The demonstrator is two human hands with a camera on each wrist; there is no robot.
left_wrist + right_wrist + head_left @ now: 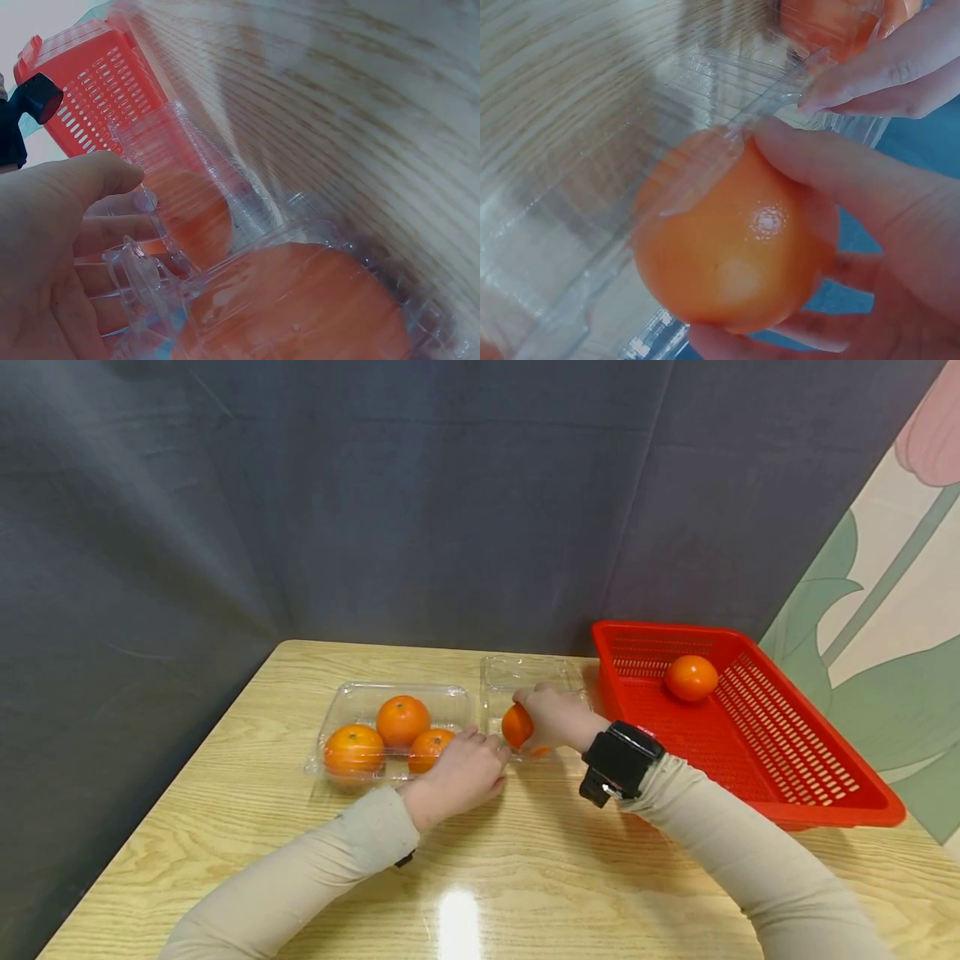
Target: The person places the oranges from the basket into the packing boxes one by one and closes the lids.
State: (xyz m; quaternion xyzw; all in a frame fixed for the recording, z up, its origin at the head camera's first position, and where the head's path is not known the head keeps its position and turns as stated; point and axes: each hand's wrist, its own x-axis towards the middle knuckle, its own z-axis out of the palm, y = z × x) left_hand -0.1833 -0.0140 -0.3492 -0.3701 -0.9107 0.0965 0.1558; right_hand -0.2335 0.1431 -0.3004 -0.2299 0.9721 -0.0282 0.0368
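Note:
My right hand (551,720) holds an orange (735,240) in the smaller clear plastic box (528,670), with thumb and fingers curled round the fruit. The box wall crosses in front of part of the orange in the right wrist view. My left hand (465,772) pinches the left edge of this box between thumb and fingers; in the left wrist view the thumb (112,176) lies at the plastic rim. To its left stands a larger clear plastic box (442,693) with three oranges (402,721) in it, one partly hidden behind my left hand.
A red plastic basket (810,810) with slotted walls stands on the right of the wooden table (510,893), one orange (691,678) inside it. My right forearm overlaps its near rim. A dark curtain (450,510) hangs behind the table.

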